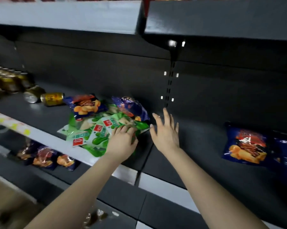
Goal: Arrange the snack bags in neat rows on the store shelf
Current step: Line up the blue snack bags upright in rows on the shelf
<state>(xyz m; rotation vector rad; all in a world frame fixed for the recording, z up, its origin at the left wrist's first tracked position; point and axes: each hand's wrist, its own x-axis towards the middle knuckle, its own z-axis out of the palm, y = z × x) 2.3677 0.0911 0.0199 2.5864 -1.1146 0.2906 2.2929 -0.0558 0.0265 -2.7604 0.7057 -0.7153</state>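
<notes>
Dark grey metal store shelf (180, 146) fills the head view, with a pale price strip along its front edge and another dark shelf board overhead.

The left hand (123, 142) lies palm down, fingers bent, pressing on the near right corner of a heap of green plastic snack bags (96, 134) with red and white labels; whether the fingers actually pinch the film cannot be told. The right hand (166, 131) is spread flat, fingers apart, holding nothing, just right of that heap and near its edge, above bare shelf.

The green bags overlap loosely in a slanted pile near the shelf's front edge, some hanging over the price strip. Behind them, partly resting on the pile, lie two dark blue snack bags with orange pictures: the left blue bag (85, 105) flat, and the crumpled blue bag (131, 107) tilted up toward the back panel, just beyond the right hand's fingertips.

Further left, two gold drink cans (43, 97) lie on their sides, and behind them stand rows of upright gold cans (8, 80). A slotted upright rail (170, 83) runs down the back panel behind the right hand. Well apart to the right, another blue snack bag (245, 146) lies flat, with one more overlapping at the frame edge. Blurred blue and orange bags (46, 157) sit on the shelf below.
</notes>
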